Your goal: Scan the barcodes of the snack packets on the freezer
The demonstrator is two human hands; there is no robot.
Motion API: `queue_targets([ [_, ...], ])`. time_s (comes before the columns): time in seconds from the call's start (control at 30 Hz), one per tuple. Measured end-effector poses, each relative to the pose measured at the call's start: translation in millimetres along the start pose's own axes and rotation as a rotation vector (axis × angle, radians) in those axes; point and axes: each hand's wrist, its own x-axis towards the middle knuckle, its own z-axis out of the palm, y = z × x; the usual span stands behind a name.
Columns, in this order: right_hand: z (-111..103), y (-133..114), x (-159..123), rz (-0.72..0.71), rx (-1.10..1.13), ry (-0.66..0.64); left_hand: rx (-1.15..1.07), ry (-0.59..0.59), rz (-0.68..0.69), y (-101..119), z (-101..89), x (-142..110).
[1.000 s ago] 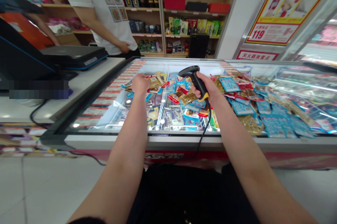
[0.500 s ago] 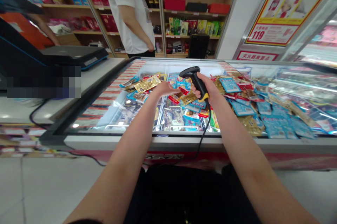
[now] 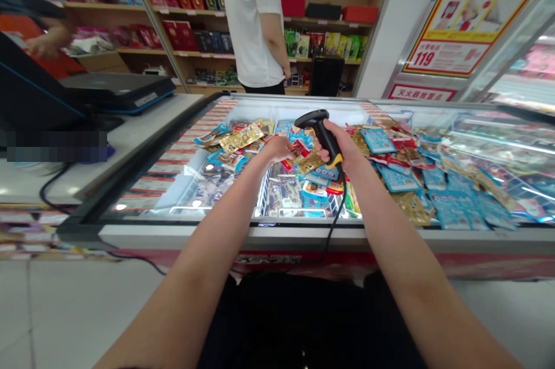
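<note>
My right hand (image 3: 340, 143) is wrapped around the handle of a black-and-yellow barcode scanner (image 3: 326, 135), its head facing left and its cord running down over the front edge. Left of it, my left hand (image 3: 280, 150) has its fingers curled onto a small red snack packet (image 3: 300, 149) in the pile; the fingertips are partly hidden. A gold snack packet (image 3: 241, 138) lies just left of that hand, and another gold packet (image 3: 310, 162) lies under the scanner. Blue packets (image 3: 378, 140) and red ones are heaped to the right of my right hand.
The packets lie on the glass top of a chest freezer (image 3: 173, 231). At left, a counter bears a black scale (image 3: 125, 91). Behind the freezer stands a person in a white shirt (image 3: 254, 22) before stocked shelves; another person's hand (image 3: 50, 42) shows at far left.
My left hand's fingers have gone from stretched out to curled onto the red packet, which has shifted slightly. The scanner stays nearly still. The white-shirted person has moved right.
</note>
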Motion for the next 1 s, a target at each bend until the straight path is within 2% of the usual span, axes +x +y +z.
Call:
queue_targets([
  [0.17,2,0,-1,-0.006,-0.014,0.015,-0.573,0.0,-0.201,-8,4.1,7],
  [0.27,4,-1,-3,-0.012,-0.025,0.011,-0.826,-0.034,-0.244,-9,3.6,10],
  [0.4,4,0,-3,-0.014,-0.043,0.005,-1.11,0.076,-0.285,-11,0.8,19],
  [0.53,2,4,1,-0.04,-0.073,-0.016,-1.204,0.152,-0.305,-16,-0.4,25],
  [0.7,1,7,1,-0.043,-0.104,-0.052,-1.269,0.208,-0.255,-21,0.2,27],
  [1.0,2,8,-4,-0.018,-0.16,-0.12,-1.276,0.244,-0.272,-16,-3.4,20],
])
